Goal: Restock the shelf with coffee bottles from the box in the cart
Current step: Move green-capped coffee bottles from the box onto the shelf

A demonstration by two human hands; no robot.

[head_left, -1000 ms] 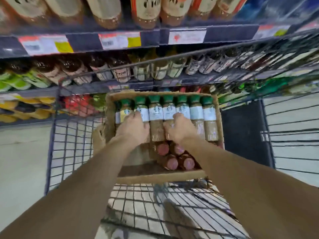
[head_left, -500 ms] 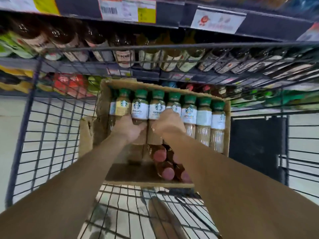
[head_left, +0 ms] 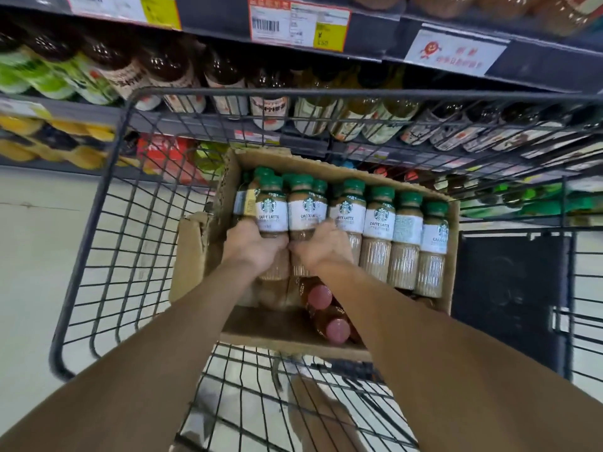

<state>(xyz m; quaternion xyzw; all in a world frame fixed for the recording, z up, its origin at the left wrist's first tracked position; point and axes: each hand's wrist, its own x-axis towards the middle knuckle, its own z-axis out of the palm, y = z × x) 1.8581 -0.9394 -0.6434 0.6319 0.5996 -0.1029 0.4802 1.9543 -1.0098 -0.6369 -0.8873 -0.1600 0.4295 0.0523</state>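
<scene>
The left hand (head_left: 253, 247) and right hand (head_left: 321, 246) each clasp ribbed, green-capped beige coffee bottles (head_left: 271, 223), lifted from the open brown cardboard box (head_left: 195, 256) sitting in the black wire-grid cart (head_left: 107, 223), below the dark shelf (head_left: 375, 50).

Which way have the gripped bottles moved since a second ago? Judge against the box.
Yes. The gripped bottles now sit slightly higher than the row left in the box.

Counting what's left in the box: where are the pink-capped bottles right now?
In the head view, the pink-capped bottles lie at the near end of the cardboard box in the cart, below the row of green-capped latte bottles, under the right forearm.
</scene>
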